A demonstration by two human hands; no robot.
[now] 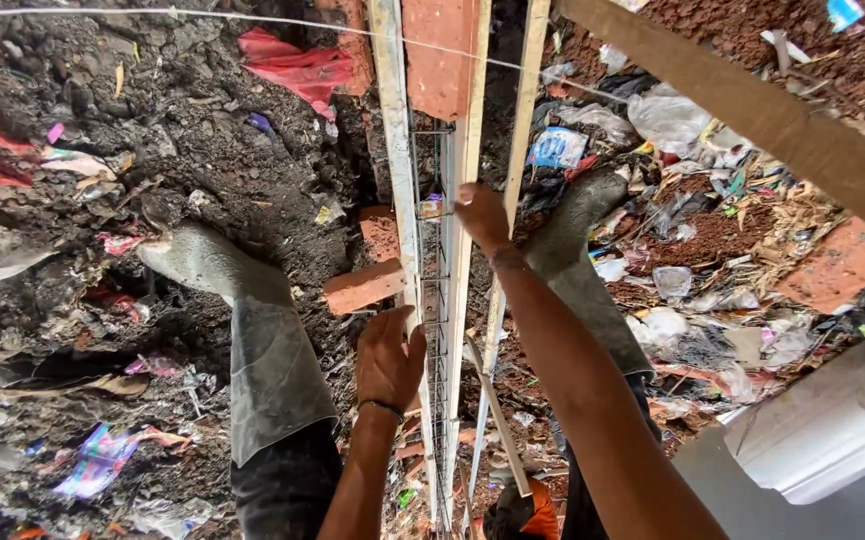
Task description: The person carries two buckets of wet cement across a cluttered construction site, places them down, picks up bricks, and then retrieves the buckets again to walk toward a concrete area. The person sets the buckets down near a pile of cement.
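I look down on a narrow formwork of upright pale wooden planks with a steel rebar cage (435, 300) between them. My left hand (389, 362) grips the top edge of the left plank (397, 150), fingers curled over it. Farther along, my right hand (483, 216) closes on the top edge of the middle plank (463, 150). A thinner plank (527, 90) runs just to the right of that hand. Both my grey rubber boots stand astride the formwork, the left boot (215, 266) on dark mud and the right boot (581, 214) among litter.
Red bricks (367, 286) lean against the left plank. A taut string (253, 18) crosses the top. A wooden beam (773, 120) slants at upper right, and a white moulded piece (823, 430) sits at lower right. A wooden tool handle (498, 420) angles beside my right leg.
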